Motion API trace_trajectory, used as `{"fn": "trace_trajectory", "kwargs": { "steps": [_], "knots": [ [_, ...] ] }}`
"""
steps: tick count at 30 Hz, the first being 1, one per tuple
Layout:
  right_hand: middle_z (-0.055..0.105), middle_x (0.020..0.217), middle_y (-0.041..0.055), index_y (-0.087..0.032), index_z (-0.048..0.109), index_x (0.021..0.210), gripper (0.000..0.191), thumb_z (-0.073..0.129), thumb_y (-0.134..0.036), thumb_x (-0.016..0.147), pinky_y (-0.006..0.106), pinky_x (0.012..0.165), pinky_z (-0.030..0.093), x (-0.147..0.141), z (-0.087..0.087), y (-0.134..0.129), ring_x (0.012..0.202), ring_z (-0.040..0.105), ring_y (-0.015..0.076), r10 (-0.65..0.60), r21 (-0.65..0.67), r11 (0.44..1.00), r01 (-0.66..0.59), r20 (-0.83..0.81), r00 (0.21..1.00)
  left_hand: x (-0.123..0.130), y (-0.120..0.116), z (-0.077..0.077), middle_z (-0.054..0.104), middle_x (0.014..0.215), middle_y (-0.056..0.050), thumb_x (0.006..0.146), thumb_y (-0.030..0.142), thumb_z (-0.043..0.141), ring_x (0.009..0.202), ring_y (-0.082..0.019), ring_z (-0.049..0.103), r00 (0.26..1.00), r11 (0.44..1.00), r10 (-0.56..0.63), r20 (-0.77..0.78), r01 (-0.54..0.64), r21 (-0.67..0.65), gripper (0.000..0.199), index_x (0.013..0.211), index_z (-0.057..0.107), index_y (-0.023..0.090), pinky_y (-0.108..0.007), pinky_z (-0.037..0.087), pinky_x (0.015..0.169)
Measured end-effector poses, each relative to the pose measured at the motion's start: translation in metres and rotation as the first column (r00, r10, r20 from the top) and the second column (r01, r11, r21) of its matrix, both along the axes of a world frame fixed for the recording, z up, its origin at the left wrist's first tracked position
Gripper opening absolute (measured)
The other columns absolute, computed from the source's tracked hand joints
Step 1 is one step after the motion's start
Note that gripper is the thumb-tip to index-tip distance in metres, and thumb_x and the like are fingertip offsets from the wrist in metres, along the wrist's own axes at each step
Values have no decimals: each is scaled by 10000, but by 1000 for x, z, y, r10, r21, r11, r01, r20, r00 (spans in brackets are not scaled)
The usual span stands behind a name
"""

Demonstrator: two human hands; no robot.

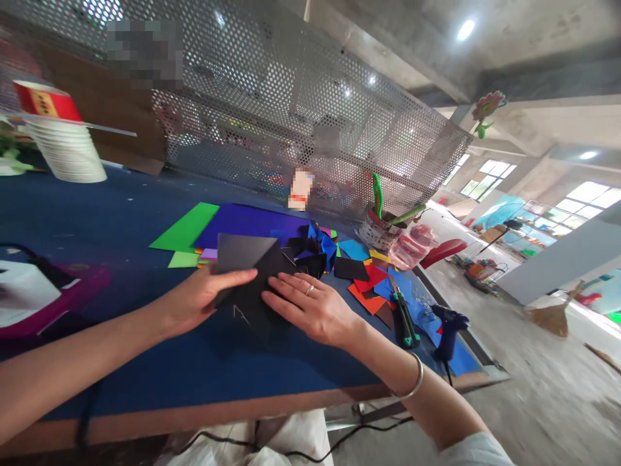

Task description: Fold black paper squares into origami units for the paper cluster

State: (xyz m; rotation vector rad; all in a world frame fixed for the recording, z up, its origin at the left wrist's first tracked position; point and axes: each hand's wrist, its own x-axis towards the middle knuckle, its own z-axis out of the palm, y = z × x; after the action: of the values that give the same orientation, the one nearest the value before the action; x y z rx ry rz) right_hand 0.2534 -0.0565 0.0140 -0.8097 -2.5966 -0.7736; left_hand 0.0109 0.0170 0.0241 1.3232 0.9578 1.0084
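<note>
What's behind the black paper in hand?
Past its far edge: a purple sheet, with blue and black folded pieces beside it. Whatever the black paper covers is hidden.

From my remote seat I counted two hands, one left hand (201,298) and one right hand (313,304), with one ring (309,290) and one bangle (416,378). I made out one folded black sheet (247,255), one large bright green sheet (189,226), one large purple sheet (257,223), one glue gun (451,327), one green-and-black tool (405,314), one stack of cups (70,145) and one broom (553,317). The small paper pieces (371,277) overlapped too much for me to count.
</note>
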Motion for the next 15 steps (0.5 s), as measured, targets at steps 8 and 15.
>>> {"fn": "trace_trajectory", "kwargs": {
  "steps": [8,15],
  "knots": [
    [786,1435,175,-157,683,1525,475,433,-153,1122,492,1199,594,79,3,8,1383,729,278,-357,-169,932,319,-297,886,-7,29,-14,837,1362,-143,528,420,919,1391,-450,697,991,990,134,2,-134,34,590,1079,808,240,-536,534,1222],
    [810,1390,173,-154,798,1368,429,461,-293,1141,467,1133,645,129,-26,10,1344,770,316,-664,-446,704,553,-134,736,-18,44,-5,876,1238,-125,630,421,894,1306,-408,754,989,989,137,-46,-135,56,435,1030,836,257,-460,625,1069]
  ]
}}
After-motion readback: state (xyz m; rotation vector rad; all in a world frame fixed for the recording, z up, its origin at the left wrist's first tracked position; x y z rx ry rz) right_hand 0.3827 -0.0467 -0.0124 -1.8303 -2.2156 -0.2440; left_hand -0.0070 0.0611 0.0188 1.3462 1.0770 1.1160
